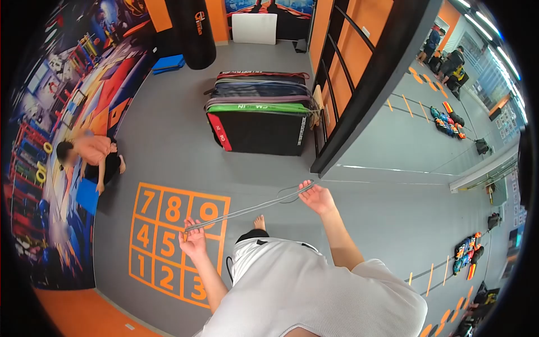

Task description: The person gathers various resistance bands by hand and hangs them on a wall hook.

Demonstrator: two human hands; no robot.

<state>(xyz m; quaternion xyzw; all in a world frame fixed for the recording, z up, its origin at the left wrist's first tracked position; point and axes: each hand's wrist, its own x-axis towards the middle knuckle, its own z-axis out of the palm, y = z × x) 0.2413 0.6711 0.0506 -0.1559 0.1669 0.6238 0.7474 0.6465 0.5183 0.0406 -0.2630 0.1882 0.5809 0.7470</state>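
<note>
A thin grey cord, looped into several strands, stretches between my two hands above the floor. My left hand grips one end in bent fingers, over the orange number grid. A small orange bit shows at those fingers, too small to name. My right hand, higher and farther right, pinches the other end between fingers and thumb. Near it, a slack loop of the cord hangs below the taut strands.
An orange number grid marks the grey floor. Folded mats stand ahead, beside a black frame and a mirror. At left, a person crouches with a hand on a blue mat. A punching bag hangs behind.
</note>
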